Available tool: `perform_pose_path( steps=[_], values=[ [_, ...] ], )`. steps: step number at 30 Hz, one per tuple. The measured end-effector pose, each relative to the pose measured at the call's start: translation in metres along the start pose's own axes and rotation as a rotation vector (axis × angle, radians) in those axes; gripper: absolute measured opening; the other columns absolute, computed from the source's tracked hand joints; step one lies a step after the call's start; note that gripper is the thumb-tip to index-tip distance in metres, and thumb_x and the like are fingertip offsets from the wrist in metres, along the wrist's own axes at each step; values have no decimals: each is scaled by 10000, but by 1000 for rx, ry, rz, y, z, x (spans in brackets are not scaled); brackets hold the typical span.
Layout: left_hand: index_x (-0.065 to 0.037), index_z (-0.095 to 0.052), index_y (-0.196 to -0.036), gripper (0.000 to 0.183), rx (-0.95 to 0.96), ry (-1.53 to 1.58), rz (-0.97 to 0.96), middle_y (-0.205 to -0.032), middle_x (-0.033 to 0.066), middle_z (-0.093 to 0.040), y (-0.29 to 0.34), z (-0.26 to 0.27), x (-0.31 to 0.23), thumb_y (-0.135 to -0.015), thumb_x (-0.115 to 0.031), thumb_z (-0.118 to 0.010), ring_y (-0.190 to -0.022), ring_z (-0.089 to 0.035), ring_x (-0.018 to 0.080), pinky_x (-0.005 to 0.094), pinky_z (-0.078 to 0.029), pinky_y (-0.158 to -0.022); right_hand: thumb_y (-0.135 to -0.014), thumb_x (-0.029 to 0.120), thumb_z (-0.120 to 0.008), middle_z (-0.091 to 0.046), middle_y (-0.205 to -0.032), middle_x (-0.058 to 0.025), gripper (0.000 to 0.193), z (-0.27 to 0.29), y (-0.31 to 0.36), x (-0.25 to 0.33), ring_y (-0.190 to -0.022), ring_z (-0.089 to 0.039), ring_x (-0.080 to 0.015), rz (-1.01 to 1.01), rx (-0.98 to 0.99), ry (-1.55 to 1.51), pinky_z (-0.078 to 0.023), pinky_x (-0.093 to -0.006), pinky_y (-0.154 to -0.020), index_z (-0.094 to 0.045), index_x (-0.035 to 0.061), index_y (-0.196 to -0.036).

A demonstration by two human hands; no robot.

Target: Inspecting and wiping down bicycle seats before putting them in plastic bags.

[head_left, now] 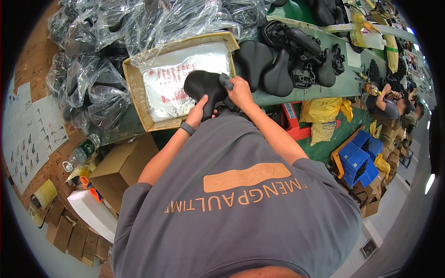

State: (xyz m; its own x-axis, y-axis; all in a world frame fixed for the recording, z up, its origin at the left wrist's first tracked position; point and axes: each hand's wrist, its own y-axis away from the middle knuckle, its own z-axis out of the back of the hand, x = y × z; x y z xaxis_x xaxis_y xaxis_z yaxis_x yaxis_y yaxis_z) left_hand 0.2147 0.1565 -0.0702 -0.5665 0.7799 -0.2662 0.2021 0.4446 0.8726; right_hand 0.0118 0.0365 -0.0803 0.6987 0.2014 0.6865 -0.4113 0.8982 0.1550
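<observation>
A black bicycle saddle (202, 85) is held close to my body, over the near edge of an open carton. My left hand (198, 110) is closed round its narrow nose, thumb on top. My right hand (240, 94) pinches a small dark grey piece, apparently a cloth (225, 82), against the saddle's right edge; the fingertips are partly hidden behind it. Under the saddle, the carton (133, 90) holds a stack of clear plastic bags (160, 85) with red print. Right of my right hand lie more black saddles (278, 76), some with their undersides up.
Saddles wrapped in clear plastic (92, 83) are piled left of and behind the carton. A plastic bottle (86, 147) and a brown cardboard box (123, 164) are at the left. Yellow sacks (320, 113) and blue crates (357, 157) stand at the right. Other people (389, 106) sit farther right.
</observation>
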Motion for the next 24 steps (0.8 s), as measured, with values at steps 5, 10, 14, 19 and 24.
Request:
perform_pose_path(
  steps=[5, 10, 14, 19, 24],
  values=[
    [-5, -689, -1195, 576, 35, 58, -15, -858, 141, -760, -5, 8, 0, -1085, -566, -614, -627, -700, 182, 300, -600, -592, -849, 52, -751, -702, -970, -251, 127, -6, 12, 10, -961, -687, -481, 117, -51, 11, -551, -558, -858, -763, -33, -943],
    [-11, -691, -1189, 562, -46, 14, 42, -856, 136, -758, 7, -8, -6, -1085, -558, -620, -621, -695, 181, 297, -597, -581, -826, 45, -792, -722, -987, -240, 168, -5, -8, -11, -966, -698, -466, -87, -119, 63, -563, -519, -871, -786, -14, -983],
    [-10, -690, -1181, 558, 0, 44, -42, -862, 134, -759, -2, 6, 5, -1086, -556, -622, -637, -700, 183, 296, -600, -586, -842, 29, -785, -728, -1000, -243, 153, -5, 22, 14, -964, -705, -466, 122, 1, -53, -565, -512, -864, -781, -21, -987],
    [-7, -686, -1199, 556, -36, 16, 24, -863, 131, -758, 9, -10, -10, -1093, -548, -615, -653, -708, 184, 294, -600, -595, -894, 87, -787, -724, -981, -233, 170, -3, -3, -6, -940, -699, -470, -89, -152, -15, -557, -506, -835, -789, -6, -1036],
    [-28, -671, -1271, 564, -5, 36, -1, -889, 131, -759, 10, -1, -2, -1088, -559, -620, -614, -678, 169, 285, -592, -577, -874, 92, -823, -747, -1008, -223, 199, -3, 17, 32, -956, -712, -435, 146, 59, -186, -569, -489, -844, -800, 3, -1051]
  ],
)
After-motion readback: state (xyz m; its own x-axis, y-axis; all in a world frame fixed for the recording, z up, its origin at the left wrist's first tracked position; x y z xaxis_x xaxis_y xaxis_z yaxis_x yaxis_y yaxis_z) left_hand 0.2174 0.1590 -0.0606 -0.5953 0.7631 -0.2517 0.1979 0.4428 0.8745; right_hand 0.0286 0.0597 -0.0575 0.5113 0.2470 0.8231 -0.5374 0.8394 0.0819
